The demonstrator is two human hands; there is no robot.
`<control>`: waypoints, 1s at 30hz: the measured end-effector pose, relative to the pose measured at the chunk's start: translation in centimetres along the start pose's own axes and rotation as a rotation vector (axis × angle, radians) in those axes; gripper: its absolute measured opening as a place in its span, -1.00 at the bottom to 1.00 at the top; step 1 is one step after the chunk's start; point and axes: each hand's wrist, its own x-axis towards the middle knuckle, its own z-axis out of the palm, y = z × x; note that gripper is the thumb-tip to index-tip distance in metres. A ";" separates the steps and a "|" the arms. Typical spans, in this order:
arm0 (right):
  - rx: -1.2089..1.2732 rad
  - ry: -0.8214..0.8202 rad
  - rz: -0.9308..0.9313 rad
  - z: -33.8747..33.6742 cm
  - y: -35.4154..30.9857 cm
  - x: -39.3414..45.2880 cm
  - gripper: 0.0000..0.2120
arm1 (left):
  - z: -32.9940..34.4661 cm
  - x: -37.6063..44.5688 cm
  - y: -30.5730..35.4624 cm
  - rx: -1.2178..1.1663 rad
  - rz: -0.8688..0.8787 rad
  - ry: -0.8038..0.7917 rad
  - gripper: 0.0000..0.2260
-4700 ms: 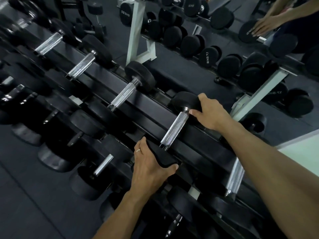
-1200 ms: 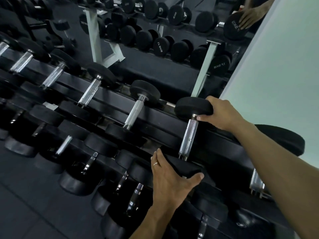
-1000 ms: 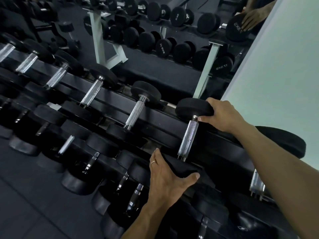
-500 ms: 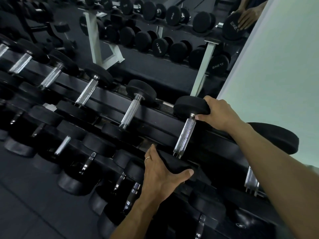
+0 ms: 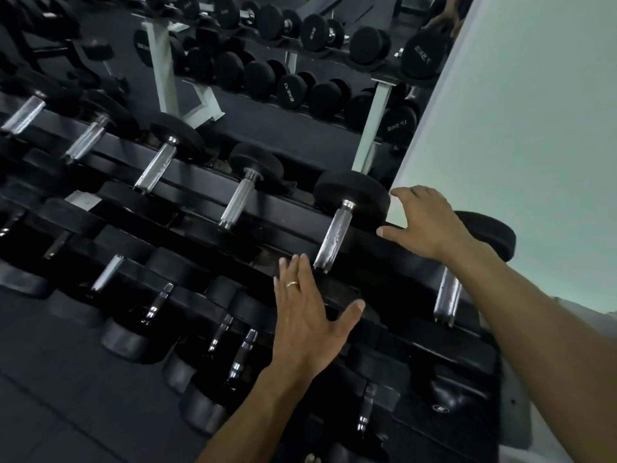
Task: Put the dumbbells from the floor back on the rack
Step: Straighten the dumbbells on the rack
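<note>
A black dumbbell (image 5: 337,228) with a steel handle lies across the top tier of the black rack (image 5: 293,212), its far head near the mirror. My right hand (image 5: 430,225) hovers just right of that far head, fingers spread and holding nothing. My left hand (image 5: 307,315), with a ring on it, is open above the near head, which it mostly hides. Whether either hand still touches the dumbbell I cannot tell.
Several more dumbbells fill the top tier to the left and the two tiers below. A larger dumbbell (image 5: 480,238) sits at the rack's right end beside a pale wall (image 5: 534,128). A mirror behind reflects the rack. Dark rubber floor (image 5: 50,396) lies at lower left.
Both hands have let go of the dumbbell's heads and opened. The right hand drew back to the right, the left lifted off the near head. The dumbbell stays on the top tier.
</note>
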 end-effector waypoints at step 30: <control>0.099 -0.139 -0.114 -1.6 15.9 -3.6 -0.66 | 16.2 -5.8 10.7 -0.123 -0.283 0.021 0.17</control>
